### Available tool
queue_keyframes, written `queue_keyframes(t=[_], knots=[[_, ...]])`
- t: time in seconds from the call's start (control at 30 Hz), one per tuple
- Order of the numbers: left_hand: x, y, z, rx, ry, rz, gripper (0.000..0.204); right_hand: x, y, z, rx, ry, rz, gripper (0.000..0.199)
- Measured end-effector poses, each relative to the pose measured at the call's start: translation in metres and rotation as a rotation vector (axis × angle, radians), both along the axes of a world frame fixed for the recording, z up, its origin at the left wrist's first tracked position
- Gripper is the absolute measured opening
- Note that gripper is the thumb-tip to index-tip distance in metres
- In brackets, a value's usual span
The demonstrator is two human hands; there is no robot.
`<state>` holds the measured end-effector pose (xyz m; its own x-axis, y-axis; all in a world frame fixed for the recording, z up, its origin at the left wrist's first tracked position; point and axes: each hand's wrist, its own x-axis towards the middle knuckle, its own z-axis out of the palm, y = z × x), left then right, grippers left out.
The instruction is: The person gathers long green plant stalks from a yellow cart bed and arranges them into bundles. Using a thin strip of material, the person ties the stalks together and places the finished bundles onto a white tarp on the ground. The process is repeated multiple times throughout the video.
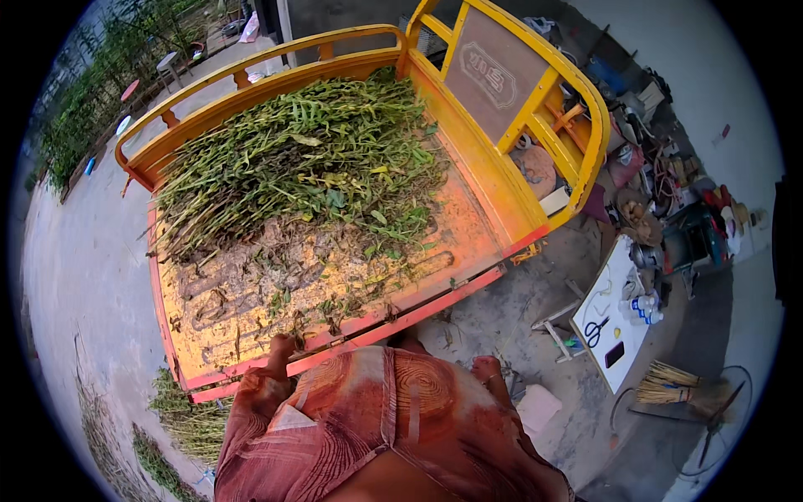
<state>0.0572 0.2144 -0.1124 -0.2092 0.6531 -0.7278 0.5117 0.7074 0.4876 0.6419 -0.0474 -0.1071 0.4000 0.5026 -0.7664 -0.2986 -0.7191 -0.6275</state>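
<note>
One yellow cart bed [468,217] — one heap of green stalks [309,159]; one white board [615,309], one broom [677,389].

Left hand [280,347] rests on yellow cart bed [251,309] below piled green stalks [309,159]

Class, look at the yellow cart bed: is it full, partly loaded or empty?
Partly loaded. Green plant stalks heap over the far part of the cart bed; the near part by the left hand shows bare, dirty metal.

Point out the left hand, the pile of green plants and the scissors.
left hand [280,350]: head view, on the knuckles at the cart bed's edge.
pile of green plants [309,159]: head view, middle of the heap.
scissors [595,330]: head view, near the handles.
</note>
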Motion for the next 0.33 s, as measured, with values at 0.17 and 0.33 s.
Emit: queue_keyframes(t=[0.17,0.33], knots=[[0.114,0.062,0.009,0.051,-0.247,0.018,0.017,0.096,0.04,0.032,0.081,-0.054,-0.63,0.012],[0.263,0.082,0.035,0.097,-0.112,-0.286,0.021,0.262,0.143,0.088,0.373,-0.347,-0.621,0.007]])
